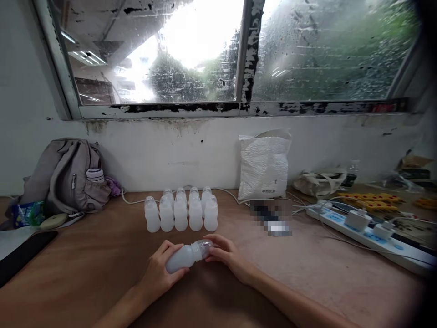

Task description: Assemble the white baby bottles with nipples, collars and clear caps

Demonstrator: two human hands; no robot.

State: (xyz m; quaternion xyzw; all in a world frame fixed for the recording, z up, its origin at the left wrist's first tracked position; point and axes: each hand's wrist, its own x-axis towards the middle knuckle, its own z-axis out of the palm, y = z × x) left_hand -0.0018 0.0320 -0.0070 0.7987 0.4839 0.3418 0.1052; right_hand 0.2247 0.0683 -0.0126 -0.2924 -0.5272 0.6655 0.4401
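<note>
A frosted white bottle with a clear cap lies tilted nearly sideways between my hands, above the near part of the table. My left hand wraps round the bottle's body, thumb below and fingers over the top. At the other end, the fingertips of my right hand are closed round the clear cap. Just beyond my hands, several similar frosted bottles stand upright in two rows, each with a clear cap on top.
A grey backpack leans on the wall at left, near a black flat object. A white padded bag stands behind a pixelated patch. On the right, a white power strip with plugs and cables crosses the wooden table.
</note>
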